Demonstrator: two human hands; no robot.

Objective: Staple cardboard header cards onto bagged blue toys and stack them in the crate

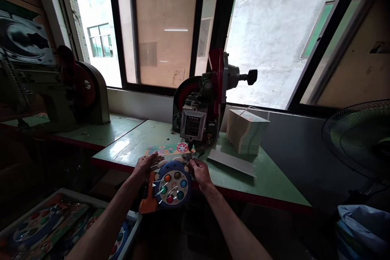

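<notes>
Both my hands grip the top of a clear plastic bag near the table's front edge. Inside the bag hangs a round blue toy (172,184) with coloured buttons, beside an orange toy hammer (148,201). My left hand (145,167) is closed on the bag's upper left. My right hand (200,172) pinches its upper right. A printed header card (166,149) lies along the bag's top edge, its right end under the head of a stapling machine (199,101). Whether the card is fastened to the bag, I cannot tell.
On the green table (274,183) stand a strapped stack of cards (246,130) and a folded white card (231,162). A crate (137,221) of bagged toys is at lower left. Another machine (88,89) stands left; a fan (362,138) is at right.
</notes>
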